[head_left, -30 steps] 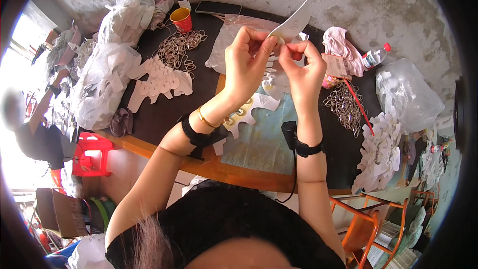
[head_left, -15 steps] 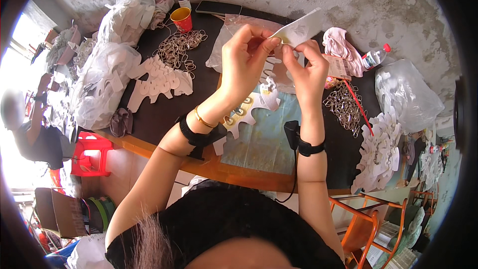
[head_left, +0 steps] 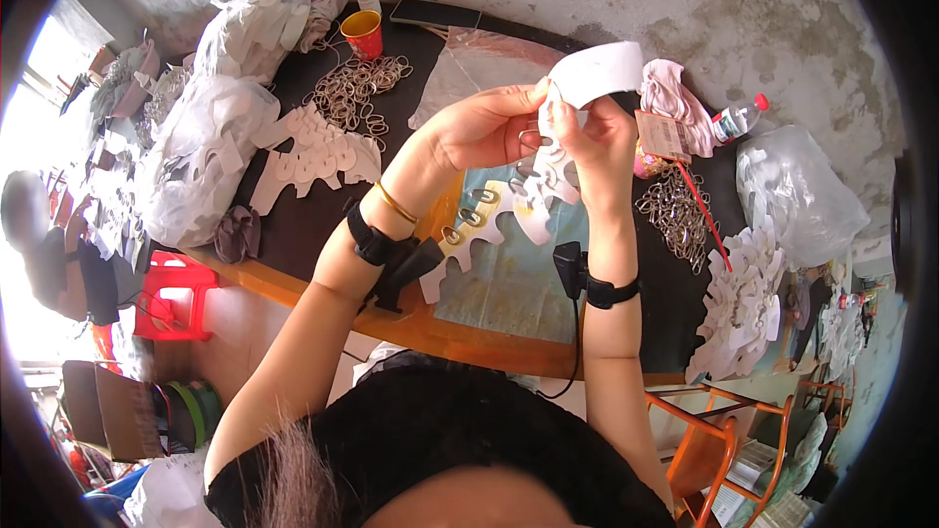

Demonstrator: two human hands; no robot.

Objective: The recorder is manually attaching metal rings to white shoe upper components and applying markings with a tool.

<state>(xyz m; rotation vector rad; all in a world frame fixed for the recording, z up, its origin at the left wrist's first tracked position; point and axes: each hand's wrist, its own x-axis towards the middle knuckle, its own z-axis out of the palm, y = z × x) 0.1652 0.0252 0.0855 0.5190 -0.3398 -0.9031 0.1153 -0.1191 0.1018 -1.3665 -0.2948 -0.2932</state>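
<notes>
Left hand (head_left: 479, 130) and right hand (head_left: 606, 152): fingers pinching a curved white piece (head_left: 599, 70) above the worktop (head_left: 469, 339) | white cutouts with metal rings (head_left: 495, 211) lying below, hands partly blocking them | ring pile (head_left: 360, 88) lying, red cup (head_left: 364, 39) standing leftward | second ring pile (head_left: 673, 210), red stick (head_left: 705, 218) and bottle (head_left: 736, 121) resting rightward, plastic bag (head_left: 797, 191) slumping beyond

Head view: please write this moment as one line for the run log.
right hand: gripping white curved piece | left hand: fingertips at that piece's edge | table: metal ring pile beside red cup
</notes>
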